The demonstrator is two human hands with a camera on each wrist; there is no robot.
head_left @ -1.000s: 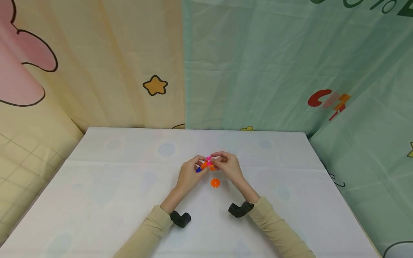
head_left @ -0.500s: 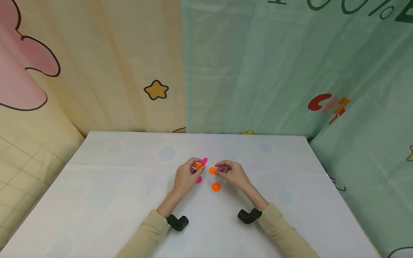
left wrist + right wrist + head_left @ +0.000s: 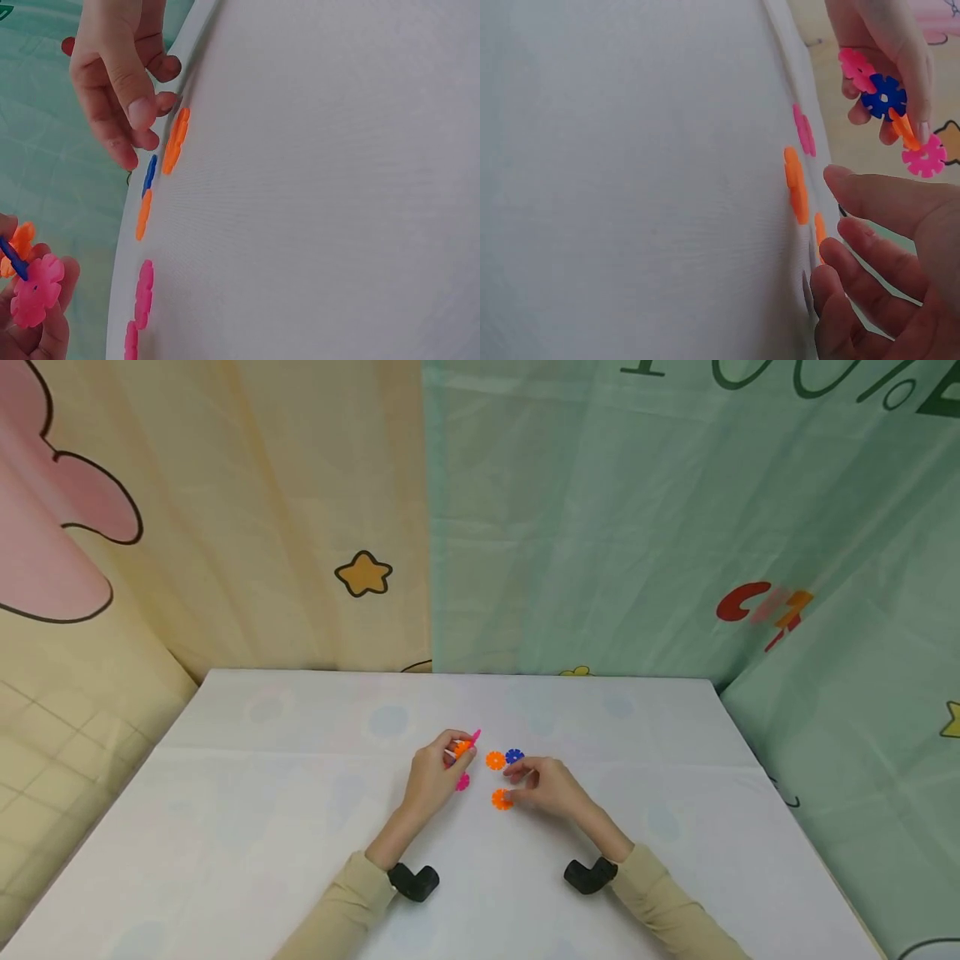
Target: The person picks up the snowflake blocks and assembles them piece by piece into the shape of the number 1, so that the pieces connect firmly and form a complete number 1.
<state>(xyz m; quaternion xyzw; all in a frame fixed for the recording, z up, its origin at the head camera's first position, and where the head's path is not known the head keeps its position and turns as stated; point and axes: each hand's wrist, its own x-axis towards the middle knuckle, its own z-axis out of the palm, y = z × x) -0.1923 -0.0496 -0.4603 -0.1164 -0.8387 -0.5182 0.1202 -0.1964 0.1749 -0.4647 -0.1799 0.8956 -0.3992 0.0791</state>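
Note:
My left hand [image 3: 432, 777] pinches a small chain of flower-shaped interlocking discs. In the right wrist view the chain shows a pink disc [image 3: 856, 70], a blue disc [image 3: 884, 97], an orange disc [image 3: 904, 129] and another pink disc [image 3: 925, 156] at its end. My right hand [image 3: 549, 787] is over the table, thumb and fingers apart with nothing between them. Its thumb overlaps the nearer loose orange disc [image 3: 501, 800] in the head view. Just beyond its fingertips lie a loose blue disc [image 3: 514, 756] and a second orange disc [image 3: 495, 761].
Loose pink discs [image 3: 143, 294] lie on the white-covered table [image 3: 262, 860]; one pink disc [image 3: 462, 782] shows beside the left hand. A printed curtain [image 3: 570, 527] hangs behind the table's far edge. A black wrist mount [image 3: 415, 883] sits on the left forearm.
My right hand has parted from the left hand's chain and moved right and nearer, to the closer orange disc. The loose blue disc is now uncovered. My left hand keeps hold of the chain.

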